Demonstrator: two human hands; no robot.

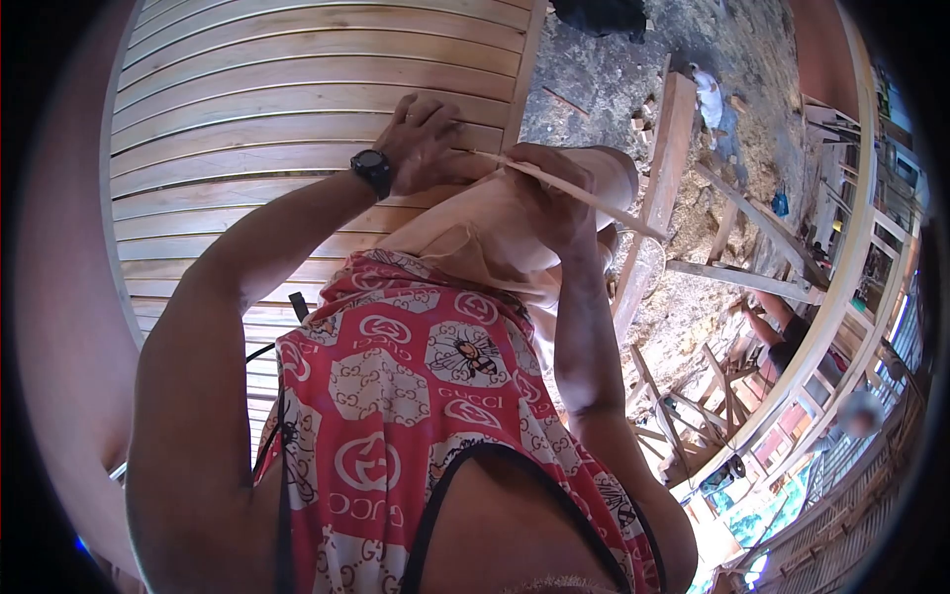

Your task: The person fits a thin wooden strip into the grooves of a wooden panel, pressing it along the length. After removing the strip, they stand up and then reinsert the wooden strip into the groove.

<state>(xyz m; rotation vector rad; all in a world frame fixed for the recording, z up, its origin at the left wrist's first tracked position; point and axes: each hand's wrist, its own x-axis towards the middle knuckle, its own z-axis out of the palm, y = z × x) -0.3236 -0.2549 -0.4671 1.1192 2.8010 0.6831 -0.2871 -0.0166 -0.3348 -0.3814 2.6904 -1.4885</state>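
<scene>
A thin strip of wood (618, 214) runs slantwise across my right hand (556, 203), whose fingers are wrapped round it above my lap. The strip's narrow end points toward my left hand (424, 147), which wears a dark watch (372, 172) at the wrist. My left hand is over the slatted wooden surface (297, 119) with its fingers apart. Its thumb is close to the strip's tip; whether they touch is unclear. Light-coloured shorts (440, 230) cover my legs beneath the hands.
Right of the slats, wooden beams (665, 148) stand over ground strewn with shavings (594, 89). A dark object (602, 15) lies at the top. Another person (792, 337) is at the right among timber frames, with an arm stretched out.
</scene>
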